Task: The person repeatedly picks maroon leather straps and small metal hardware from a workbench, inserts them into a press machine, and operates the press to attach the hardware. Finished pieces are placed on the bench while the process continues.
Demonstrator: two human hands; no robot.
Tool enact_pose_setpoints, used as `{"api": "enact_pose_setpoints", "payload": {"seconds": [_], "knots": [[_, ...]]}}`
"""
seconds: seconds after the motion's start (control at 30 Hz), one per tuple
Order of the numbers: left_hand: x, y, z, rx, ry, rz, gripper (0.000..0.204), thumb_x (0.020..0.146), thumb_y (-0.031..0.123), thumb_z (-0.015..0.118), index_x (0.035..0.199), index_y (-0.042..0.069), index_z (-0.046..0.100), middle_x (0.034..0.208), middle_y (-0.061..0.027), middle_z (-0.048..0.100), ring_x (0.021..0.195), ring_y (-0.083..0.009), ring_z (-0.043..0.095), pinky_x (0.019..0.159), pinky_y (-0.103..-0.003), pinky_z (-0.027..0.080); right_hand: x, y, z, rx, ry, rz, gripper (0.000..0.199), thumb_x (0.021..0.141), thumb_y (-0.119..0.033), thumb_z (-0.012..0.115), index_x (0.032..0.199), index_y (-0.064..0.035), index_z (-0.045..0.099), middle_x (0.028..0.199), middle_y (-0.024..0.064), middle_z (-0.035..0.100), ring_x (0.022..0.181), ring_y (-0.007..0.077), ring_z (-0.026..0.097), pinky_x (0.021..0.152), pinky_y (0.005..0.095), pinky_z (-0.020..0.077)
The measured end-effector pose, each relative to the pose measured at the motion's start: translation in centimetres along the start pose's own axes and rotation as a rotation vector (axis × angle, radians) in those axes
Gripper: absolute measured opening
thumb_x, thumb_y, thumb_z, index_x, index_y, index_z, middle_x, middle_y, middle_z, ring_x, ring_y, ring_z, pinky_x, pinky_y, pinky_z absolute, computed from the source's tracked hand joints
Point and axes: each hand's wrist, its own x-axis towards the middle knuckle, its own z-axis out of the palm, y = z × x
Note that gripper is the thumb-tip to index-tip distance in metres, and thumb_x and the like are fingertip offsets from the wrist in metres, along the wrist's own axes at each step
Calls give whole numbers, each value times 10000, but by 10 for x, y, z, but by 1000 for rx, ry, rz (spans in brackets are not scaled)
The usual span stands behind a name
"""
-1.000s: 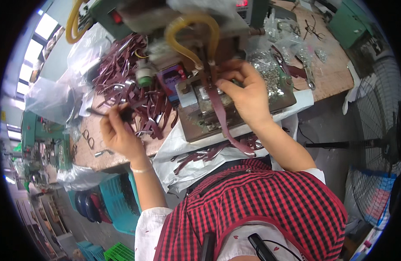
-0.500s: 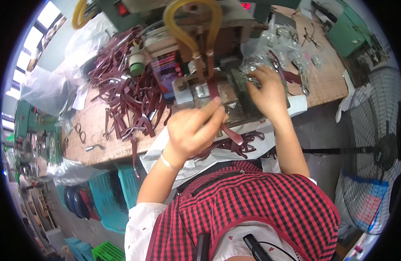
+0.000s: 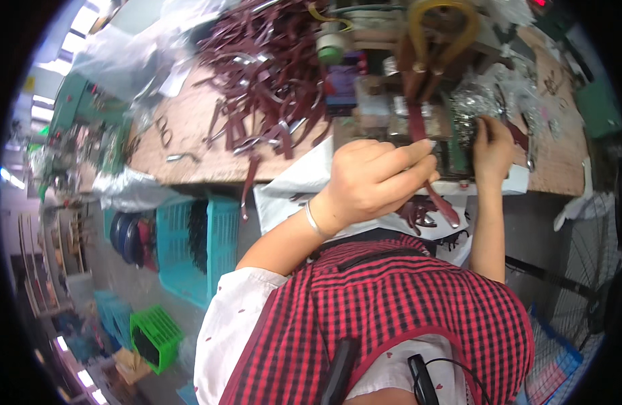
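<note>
- Left hand (image 3: 375,179): the fingers pinch the maroon strap (image 3: 417,124); its upper section extends beyond the fingertips toward the yellow hose (image 3: 471,32), its lower end below them.
- Right hand (image 3: 494,152): the fingers are curled at the small metal pieces (image 3: 467,104); whether one is grasped cannot be determined.
- Strap pile (image 3: 270,84): located beyond the left hand, to its left.

Workshop, green machine (image 3: 73,102), heaped maroon straps (image 3: 265,81), teal crate (image 3: 221,233)
</note>
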Motion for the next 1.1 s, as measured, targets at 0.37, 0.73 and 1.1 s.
{"api": "enact_pose_setpoints", "payload": {"seconds": [0.37, 0.73, 1.1], "knots": [[-200, -54, -147, 705, -419, -1003, 266, 874, 203, 770, 913, 0, 602, 931, -181, 580, 861, -408, 590, 751, -495, 485, -12, -1, -7, 425, 82, 233, 167, 958, -113, 690, 1102, -38, 730, 960, 90, 746, 840, 165, 689, 792, 292, 527], [-177, -200, -294, 63, 511, -1321, 290, 1063, 235, 574, 1209, -1, 658, 868, -113, 733, 653, -141, 656, 565, -261, 545, -3, -19, -19, 527, 70, 328, 173, 943, -102, 702, 1091, -18, 735, 939, 96, 755, 851, 164, 712, 795, 286, 532], [-143, -197, -84, 327, 289, -1068, 479, 933, 123, 712, 1347, -49, 544, 1309, -208, 635, 1221, -286, 626, 1014, -370, 498, -46, 4, -70, 520, 57, 382, 158, 954, -44, 685, 1092, 11, 736, 987, 46, 742, 927, 95, 659, 846, 248, 511]]}}
